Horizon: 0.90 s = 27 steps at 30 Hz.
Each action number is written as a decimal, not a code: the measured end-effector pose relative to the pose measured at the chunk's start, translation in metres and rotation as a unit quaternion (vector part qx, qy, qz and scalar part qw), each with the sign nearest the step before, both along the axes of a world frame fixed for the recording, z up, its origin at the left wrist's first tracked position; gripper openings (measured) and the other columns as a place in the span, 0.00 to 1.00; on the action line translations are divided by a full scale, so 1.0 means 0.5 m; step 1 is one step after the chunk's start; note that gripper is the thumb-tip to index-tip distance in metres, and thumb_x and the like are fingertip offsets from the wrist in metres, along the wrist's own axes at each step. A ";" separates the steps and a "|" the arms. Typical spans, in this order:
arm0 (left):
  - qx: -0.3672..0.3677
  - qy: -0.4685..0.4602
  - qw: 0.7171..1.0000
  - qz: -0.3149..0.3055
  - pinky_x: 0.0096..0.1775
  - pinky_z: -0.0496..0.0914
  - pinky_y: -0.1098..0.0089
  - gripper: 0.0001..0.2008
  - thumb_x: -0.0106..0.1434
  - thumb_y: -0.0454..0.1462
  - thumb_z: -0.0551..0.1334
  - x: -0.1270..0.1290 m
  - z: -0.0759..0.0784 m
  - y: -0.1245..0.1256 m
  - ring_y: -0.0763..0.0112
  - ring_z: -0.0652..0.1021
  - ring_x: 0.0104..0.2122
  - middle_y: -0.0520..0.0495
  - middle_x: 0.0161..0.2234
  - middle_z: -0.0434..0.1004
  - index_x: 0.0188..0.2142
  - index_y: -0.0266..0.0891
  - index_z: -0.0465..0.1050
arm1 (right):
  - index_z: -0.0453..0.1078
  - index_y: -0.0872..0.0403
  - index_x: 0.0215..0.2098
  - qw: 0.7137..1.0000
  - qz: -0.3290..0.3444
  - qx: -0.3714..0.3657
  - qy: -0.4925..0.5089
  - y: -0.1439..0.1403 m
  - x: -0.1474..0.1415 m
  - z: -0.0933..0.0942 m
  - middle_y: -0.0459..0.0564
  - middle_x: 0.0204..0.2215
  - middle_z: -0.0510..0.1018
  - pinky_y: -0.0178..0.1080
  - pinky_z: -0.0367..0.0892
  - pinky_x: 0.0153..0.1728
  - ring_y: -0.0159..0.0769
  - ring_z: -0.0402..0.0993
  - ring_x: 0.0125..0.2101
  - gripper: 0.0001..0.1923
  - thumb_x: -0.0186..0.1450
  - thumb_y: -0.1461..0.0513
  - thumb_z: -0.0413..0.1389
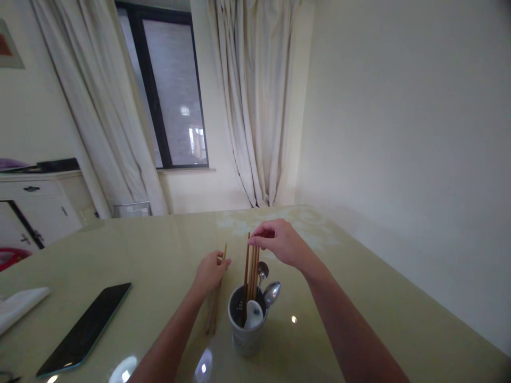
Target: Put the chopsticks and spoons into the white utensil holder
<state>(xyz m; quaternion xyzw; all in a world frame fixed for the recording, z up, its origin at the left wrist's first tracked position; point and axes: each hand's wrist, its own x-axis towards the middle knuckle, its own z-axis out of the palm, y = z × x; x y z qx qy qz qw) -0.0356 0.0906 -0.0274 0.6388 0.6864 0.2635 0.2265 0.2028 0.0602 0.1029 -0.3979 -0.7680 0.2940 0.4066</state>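
Note:
A grey utensil cup (246,340) stands on the table, holding several wooden chopsticks (252,274), a white ceramic spoon (254,315) and two metal spoons (272,292). Above the cup, my right hand (277,240) has its fingers pinched at the top ends of the upright chopsticks, whose lower ends are still inside the cup. To the left of the cup, my left hand (211,271) is closed around a few other chopsticks (214,314). Those slant down toward the tabletop, and their exact number is hidden by the fingers.
A dark tablet-like device (85,327) lies on the greenish table (159,244) at the left, with a white object (22,306) beyond it. A wall (419,159) runs along the table's right edge. Curtains (255,106) and a window (175,90) are behind.

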 end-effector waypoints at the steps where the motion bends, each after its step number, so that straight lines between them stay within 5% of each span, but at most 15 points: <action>1: 0.001 0.027 1.000 0.001 0.41 0.70 0.66 0.12 0.68 0.41 0.61 0.004 -0.008 -0.001 0.59 0.84 0.40 0.39 0.39 0.86 0.44 0.37 0.77 | 0.83 0.55 0.31 1.000 0.008 -0.011 0.008 -0.001 0.003 0.002 0.47 0.22 0.82 0.36 0.67 0.29 0.35 0.76 0.25 0.06 0.62 0.60 0.68; 7: -0.006 0.157 0.987 -0.019 0.51 0.69 0.63 0.16 0.67 0.40 0.61 -0.011 -0.022 -0.009 0.53 0.81 0.52 0.33 0.50 0.81 0.53 0.36 0.74 | 0.85 0.54 0.31 0.999 0.020 -0.029 0.025 -0.008 0.015 0.011 0.47 0.22 0.83 0.37 0.71 0.31 0.37 0.79 0.26 0.04 0.61 0.62 0.66; 12: -0.047 0.209 0.974 -0.077 0.45 0.70 0.60 0.23 0.54 0.40 0.71 -0.050 -0.001 -0.019 0.47 0.82 0.47 0.33 0.47 0.82 0.49 0.37 0.74 | 0.85 0.54 0.32 0.999 0.012 -0.018 0.024 -0.012 0.018 0.017 0.48 0.24 0.84 0.37 0.71 0.32 0.37 0.80 0.27 0.05 0.63 0.62 0.65; 19: -0.017 0.184 0.970 -0.159 0.46 0.69 0.67 0.15 0.59 0.29 0.59 -0.034 0.010 -0.023 0.60 0.81 0.45 0.42 0.46 0.83 0.46 0.41 0.75 | 0.83 0.55 0.32 0.999 -0.022 0.010 0.043 -0.012 0.019 0.017 0.47 0.24 0.83 0.37 0.71 0.32 0.37 0.80 0.27 0.06 0.64 0.62 0.64; 27: 0.021 0.156 0.978 -0.140 0.49 0.69 0.64 0.09 0.64 0.31 0.59 -0.029 0.011 -0.024 0.58 0.80 0.46 0.40 0.44 0.82 0.41 0.40 0.76 | 0.81 0.54 0.31 0.999 -0.008 0.006 0.050 -0.016 0.014 0.011 0.49 0.27 0.84 0.37 0.71 0.32 0.37 0.79 0.29 0.07 0.61 0.58 0.67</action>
